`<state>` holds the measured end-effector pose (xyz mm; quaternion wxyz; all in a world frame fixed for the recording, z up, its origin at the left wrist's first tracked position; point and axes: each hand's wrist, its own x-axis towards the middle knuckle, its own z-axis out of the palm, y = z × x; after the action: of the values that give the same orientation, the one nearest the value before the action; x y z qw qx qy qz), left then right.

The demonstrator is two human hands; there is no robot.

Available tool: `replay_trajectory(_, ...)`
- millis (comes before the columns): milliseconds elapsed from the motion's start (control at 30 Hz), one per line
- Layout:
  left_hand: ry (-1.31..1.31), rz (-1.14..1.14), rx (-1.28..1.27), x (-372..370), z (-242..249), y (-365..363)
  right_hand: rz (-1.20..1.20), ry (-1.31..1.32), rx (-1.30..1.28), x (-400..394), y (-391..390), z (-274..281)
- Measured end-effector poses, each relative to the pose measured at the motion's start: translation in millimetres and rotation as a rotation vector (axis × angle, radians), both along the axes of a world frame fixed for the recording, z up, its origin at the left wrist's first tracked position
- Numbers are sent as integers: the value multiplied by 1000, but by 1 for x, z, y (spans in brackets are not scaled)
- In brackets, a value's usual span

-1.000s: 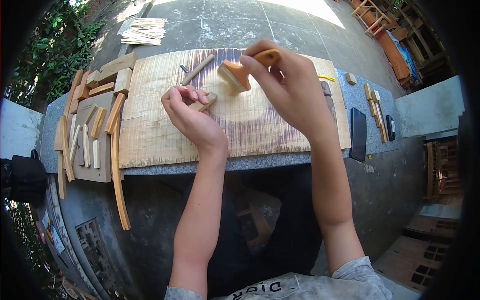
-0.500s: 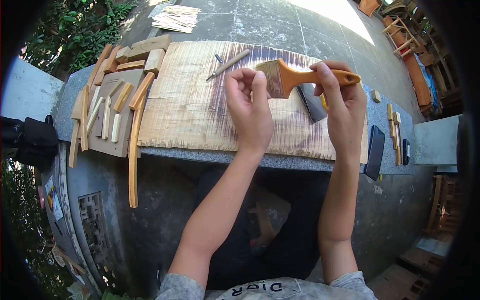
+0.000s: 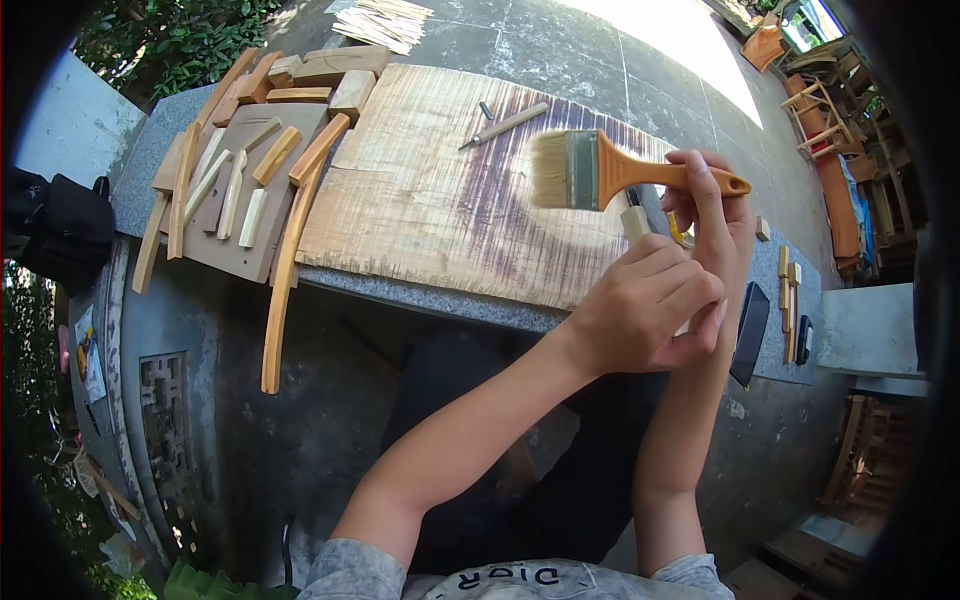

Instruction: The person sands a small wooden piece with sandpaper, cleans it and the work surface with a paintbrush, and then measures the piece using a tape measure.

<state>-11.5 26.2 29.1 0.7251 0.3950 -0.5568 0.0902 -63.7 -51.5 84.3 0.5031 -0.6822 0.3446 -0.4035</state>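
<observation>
Orange plastic marks the handle of a flat wide paintbrush (image 3: 600, 170), which is gripped near its far end by the right hand (image 3: 715, 215) and held level above the bench, its pale bristles pointing left. A small pale wooden block (image 3: 635, 222) is clasped in the curled fingers of the left hand (image 3: 650, 305), which is raised just below the brush and pressed against the right hand. Beneath both, a large sheet of striped light wood (image 3: 430, 190) is laid on a grey stone bench (image 3: 150, 150), and a thin wooden-handled tool (image 3: 505, 125) is seen on its far part. Loose wooden strips and offcuts (image 3: 240, 160) are spread to the left, and a dark phone (image 3: 750, 335) is seen at the right.
</observation>
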Motion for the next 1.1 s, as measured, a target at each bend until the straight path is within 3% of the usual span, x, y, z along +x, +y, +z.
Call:
replay_trajectory(100,-6,59,-69,14,8,10,150,10,170,13,20,10)
replay_trajectory(200,-23,209,-59,26,16,24,441,40,133,44,24,5)
replay_trajectory(300,-30,289,-69,32,16,24,466,144,140,57,31,11)
replay_trajectory(333,-24,290,-78,33,15,22,519,136,-59,61,27,4)
replay_trajectory(433,7,293,-98,33,12,14,607,377,-188,64,0,4)
replay_trajectory(500,40,290,-67,36,7,12,391,431,-622,65,-20,15)
replay_trajectory(567,76,276,0,42,3,12,109,548,-1399,62,-50,29)
replay_trajectory(633,115,265,31,46,0,11,117,561,-900,59,-37,54)
replay_trajectory(667,133,257,40,47,-2,10,197,404,-721,59,-38,53)
replay_trajectory(800,145,187,98,41,-6,8,573,217,-447,67,-27,53)
replay_trajectory(900,117,141,90,34,-9,6,732,264,-329,82,-14,41)
replay_trajectory(933,106,128,76,33,-9,5,758,238,-359,91,-18,26)
replay_trajectory(1033,129,121,80,31,-9,2,403,554,-679,94,-23,21)
replay_trajectory(1100,123,118,109,32,-10,2,136,642,-1161,92,-31,32)
